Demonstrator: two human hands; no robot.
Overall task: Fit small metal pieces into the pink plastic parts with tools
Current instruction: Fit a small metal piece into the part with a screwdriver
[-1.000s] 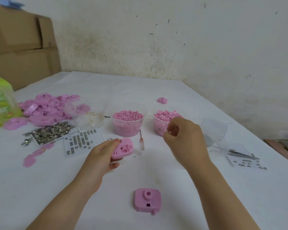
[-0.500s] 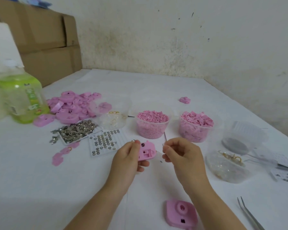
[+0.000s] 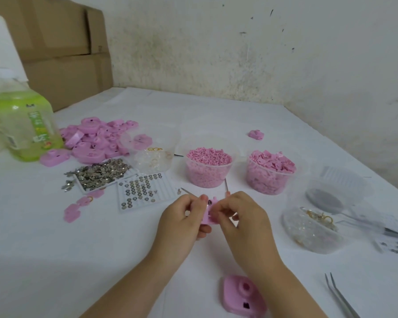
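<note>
Just right of the tub of granules [image 3: 208, 167] stands the tub of flat pieces [image 3: 270, 173], and just left of it the tub of rings [image 3: 152, 157]. Left of it and nearer lie the grid sheet [image 3: 138, 192] and the tray of metal pieces [image 3: 99, 175]. Farther left and behind lies the heap of parts [image 3: 94, 141]. Directly before the tub of granules, the left hand [image 3: 182, 220] and right hand [image 3: 244, 223] meet on the held part [image 3: 208, 216]. Nearer still lies the loose part [image 3: 239, 297].

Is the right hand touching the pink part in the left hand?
Touching. The head view shows the right hand with its fingers pinched against the pink part at its top edge, no gap, while the left hand grips the other side.
</note>
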